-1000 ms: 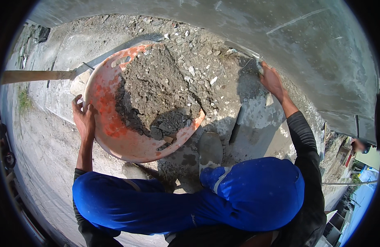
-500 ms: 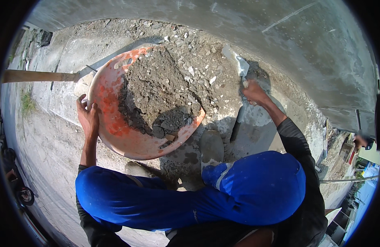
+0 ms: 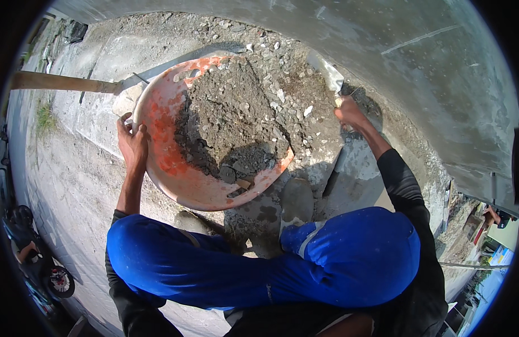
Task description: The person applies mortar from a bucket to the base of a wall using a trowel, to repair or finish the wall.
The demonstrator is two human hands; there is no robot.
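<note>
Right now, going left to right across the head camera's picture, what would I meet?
Wooden handle, left hand, tub, trowel, right hand.

Orange-patched basin [image 3: 165, 160], grey rubble [image 3: 234, 112], blue trousers [image 3: 360, 258]

Ahead of me and to my right, a smooth grey wall [image 3: 349, 33] bears one pale, straight scratch [image 3: 419, 39]. To my left, a wooden handle [image 3: 65, 82] extends inward toward a pale block [image 3: 126, 102]; a tuft of grass [image 3: 44, 119] grows near it. Farther left, I see a dark motorcycle with its wheel [image 3: 61, 282] beside light paving [image 3: 96, 247]. At my far right, a thin pole [image 3: 476, 266] lies below another person [image 3: 489, 215], too small to make out.
</note>
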